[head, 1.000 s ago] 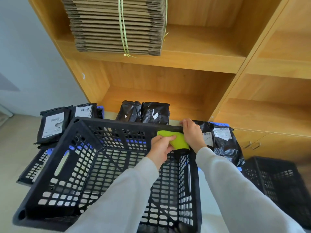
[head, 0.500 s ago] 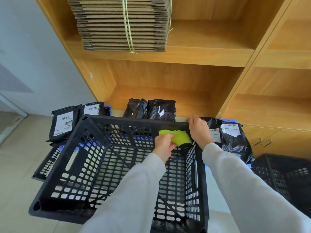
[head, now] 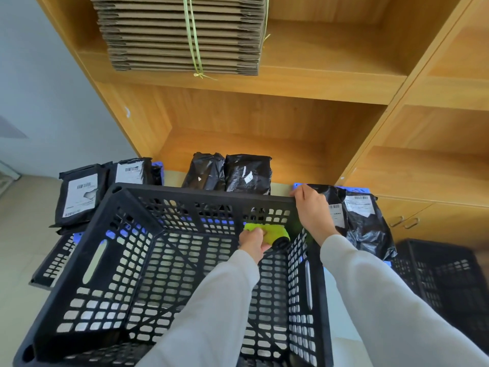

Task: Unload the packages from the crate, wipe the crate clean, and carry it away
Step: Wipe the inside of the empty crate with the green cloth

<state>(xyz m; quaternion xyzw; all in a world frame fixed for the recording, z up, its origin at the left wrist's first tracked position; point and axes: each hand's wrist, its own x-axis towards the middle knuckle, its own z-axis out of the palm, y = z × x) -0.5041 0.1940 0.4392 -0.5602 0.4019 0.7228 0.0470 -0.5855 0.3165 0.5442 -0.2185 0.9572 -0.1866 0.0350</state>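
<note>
crate (head: 111, 263): we saw black lattice
cloth (head: 270, 231): lime green
packages (head: 247, 173): glossy black, white labels
sleeves (head: 211, 313): pale grey, perhaps off-white

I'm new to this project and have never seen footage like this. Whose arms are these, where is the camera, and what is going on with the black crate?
There is no machine here. A person wears a camera on the head, looking forward and down, so the grey sleeves are their own arms. The right hand grips the far rim of an empty black crate, steadying it. The left hand holds a green cloth against the crate's inside, at the far right corner, apparently wiping. The black packages, some with white labels, lie outside the crate, in front of a wooden shelf unit. A tied stack of flat cardboard sits on an upper shelf. Another black crate stands at right.
</note>
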